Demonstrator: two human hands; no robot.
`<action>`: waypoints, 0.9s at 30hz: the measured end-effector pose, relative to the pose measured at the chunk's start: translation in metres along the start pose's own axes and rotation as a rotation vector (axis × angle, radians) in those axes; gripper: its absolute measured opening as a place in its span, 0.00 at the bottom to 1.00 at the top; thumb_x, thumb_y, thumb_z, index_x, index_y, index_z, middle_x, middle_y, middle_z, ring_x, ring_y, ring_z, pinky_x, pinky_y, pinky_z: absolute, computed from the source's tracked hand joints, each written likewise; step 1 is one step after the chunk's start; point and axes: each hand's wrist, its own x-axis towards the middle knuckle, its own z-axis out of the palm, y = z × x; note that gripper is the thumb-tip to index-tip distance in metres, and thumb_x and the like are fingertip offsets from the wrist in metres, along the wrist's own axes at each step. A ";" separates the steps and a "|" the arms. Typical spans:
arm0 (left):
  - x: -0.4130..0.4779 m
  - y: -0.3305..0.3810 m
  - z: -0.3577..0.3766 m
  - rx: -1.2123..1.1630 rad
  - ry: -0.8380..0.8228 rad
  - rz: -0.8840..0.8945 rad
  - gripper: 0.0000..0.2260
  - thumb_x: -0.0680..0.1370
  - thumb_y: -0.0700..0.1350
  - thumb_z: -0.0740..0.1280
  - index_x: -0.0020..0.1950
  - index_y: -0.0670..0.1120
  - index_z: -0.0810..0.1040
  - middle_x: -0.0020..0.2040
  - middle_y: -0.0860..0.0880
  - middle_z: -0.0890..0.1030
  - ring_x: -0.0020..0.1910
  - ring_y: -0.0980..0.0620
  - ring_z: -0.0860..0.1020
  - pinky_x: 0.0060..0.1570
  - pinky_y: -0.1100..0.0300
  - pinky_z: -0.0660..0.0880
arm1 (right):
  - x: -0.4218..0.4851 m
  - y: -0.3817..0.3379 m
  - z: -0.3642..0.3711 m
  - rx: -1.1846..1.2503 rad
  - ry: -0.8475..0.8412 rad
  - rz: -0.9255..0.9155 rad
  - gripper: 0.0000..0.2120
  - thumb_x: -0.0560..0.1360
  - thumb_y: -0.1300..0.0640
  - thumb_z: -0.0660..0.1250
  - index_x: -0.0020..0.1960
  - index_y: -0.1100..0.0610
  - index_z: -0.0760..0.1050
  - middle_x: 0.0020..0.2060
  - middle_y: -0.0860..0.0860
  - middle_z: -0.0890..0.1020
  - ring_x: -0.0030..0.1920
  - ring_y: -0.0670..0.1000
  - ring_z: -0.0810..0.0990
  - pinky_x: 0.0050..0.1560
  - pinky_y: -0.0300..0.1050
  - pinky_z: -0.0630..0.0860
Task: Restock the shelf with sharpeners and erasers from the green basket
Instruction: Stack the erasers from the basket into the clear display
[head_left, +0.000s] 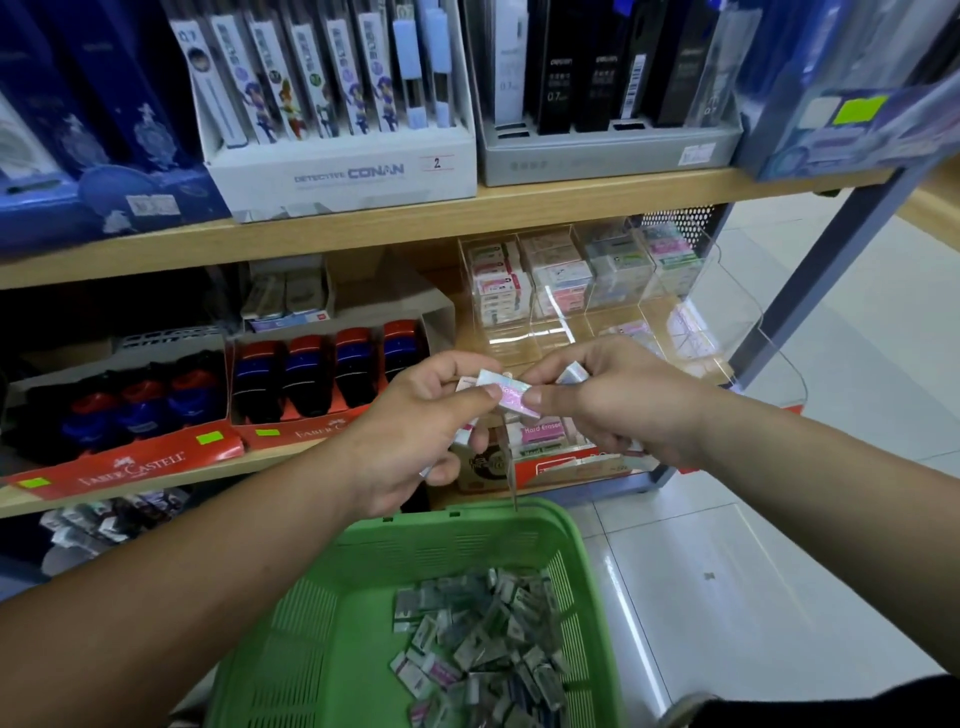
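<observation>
Pinches one pink eraser (511, 397) from both ends: left hand (415, 431) on the 9 o'clock end with the thumb on top, right hand (618, 400) on the 3 o'clock end between thumb and forefinger. Lies with its long axis from 9 to 3, roughly level, midway between the two grips and no nearer to either.

Holds more in both grips as well: packs tucked in the left palm, perhaps two or three but too hidden to count, and another pack clamped in the right above the knuckles.

Hangs over the far wall of the basket (441, 540), with a loose heap (483, 639) of erasers on its floor at 6 o'clock.

Faces clear bins (613, 280) at 12 to 1 o'clock, stacked at the rear and nearly bare in front. Probably the target, a short reach forward and up.

Overhung there by the shelf board (415, 213), and walled by raised front lips, so best entered from above and in front.

Just behind and below the hands, an open box (543, 434) marked Hard Eraser. At 9 o'clock, red trays of sharpeners (322, 374), out of the path.

Calls for one grip to release first.
</observation>
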 end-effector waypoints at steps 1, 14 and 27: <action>0.001 0.000 0.000 0.029 0.023 0.006 0.07 0.83 0.43 0.67 0.61 0.50 0.80 0.49 0.47 0.82 0.34 0.54 0.75 0.21 0.63 0.59 | 0.000 0.000 -0.002 -0.017 0.024 0.002 0.06 0.80 0.59 0.73 0.56 0.58 0.82 0.18 0.45 0.72 0.18 0.45 0.62 0.22 0.37 0.58; -0.002 0.003 -0.009 -0.102 0.058 -0.109 0.09 0.85 0.40 0.63 0.65 0.41 0.74 0.54 0.43 0.87 0.52 0.45 0.87 0.19 0.65 0.59 | 0.024 0.010 -0.005 -1.007 0.007 -0.210 0.03 0.79 0.46 0.70 0.52 0.43 0.82 0.58 0.45 0.78 0.59 0.51 0.78 0.58 0.52 0.79; -0.002 0.004 -0.011 0.070 0.077 -0.011 0.05 0.77 0.47 0.75 0.52 0.51 0.87 0.53 0.44 0.86 0.31 0.53 0.71 0.23 0.61 0.61 | 0.027 0.007 -0.013 -0.582 0.123 -0.244 0.04 0.74 0.50 0.79 0.46 0.48 0.86 0.43 0.41 0.84 0.47 0.45 0.83 0.54 0.48 0.80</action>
